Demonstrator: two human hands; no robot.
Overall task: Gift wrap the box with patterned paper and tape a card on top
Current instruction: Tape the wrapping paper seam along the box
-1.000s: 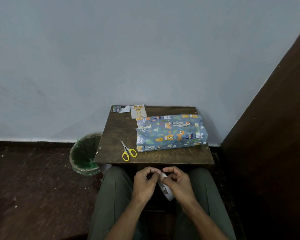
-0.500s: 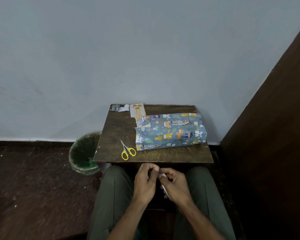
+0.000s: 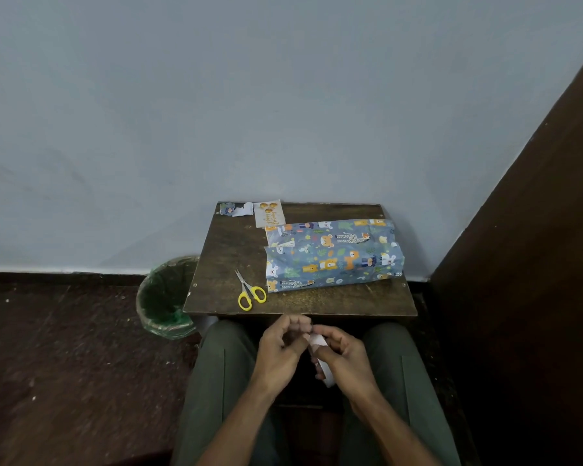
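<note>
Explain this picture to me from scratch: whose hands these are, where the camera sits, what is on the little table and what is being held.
There is no machine here. A seated person wears a camera on the head, so you look forward and down over their lap. On the small wooden table lie a box wrapped in animal-patterned paper, yellow-handled scissors, a card at the far edge and a paper scrap. A green bin stands to the table's left. Over the lap, the right hand holds a white roll of tape, while the left hand seems to pick at it.
</note>
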